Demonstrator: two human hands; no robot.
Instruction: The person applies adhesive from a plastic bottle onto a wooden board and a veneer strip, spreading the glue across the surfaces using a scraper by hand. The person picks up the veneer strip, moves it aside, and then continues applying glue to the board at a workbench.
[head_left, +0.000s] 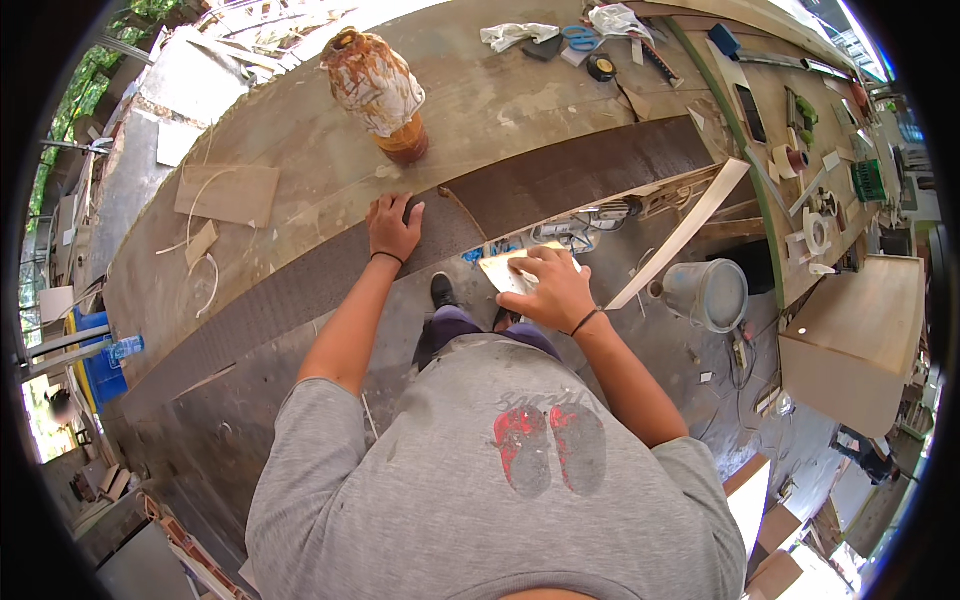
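Grey T-shirt (500, 490) fills the lower middle of the view, and both bare forearms reach forward from it. At the end of the right forearm, the right hand (548, 290) lies palm down with fingers curled over a small pale flat piece (505, 268), pinching it at the near edge of the workbench; only the piece's left part shows beyond the fingers. Just left of that grip, the left hand (393, 228) lies flat and spread on the dark sheet (560, 180), holding nothing, its fingertips at the sheet's far edge. This dark sheet is a long strip that runs along the bench's near edge, past both hands to either side.

Beyond the left hand, near it, a paint-smeared jug (375, 92) stands upright on the workbench (500, 100); what it holds cannot be seen. To the right of the right hand and below bench level, a grey bucket (710, 293) sits on the floor, its inside unclear, with a pale slat (685, 230) leaning between it and the bench.

Bare bench surface lies around the jug. Farther off, blue-handled scissors (578, 37) and a white rag (515, 35) lie near the far edge. Left of the left hand, a thin cardboard piece (232, 193) lies flat.
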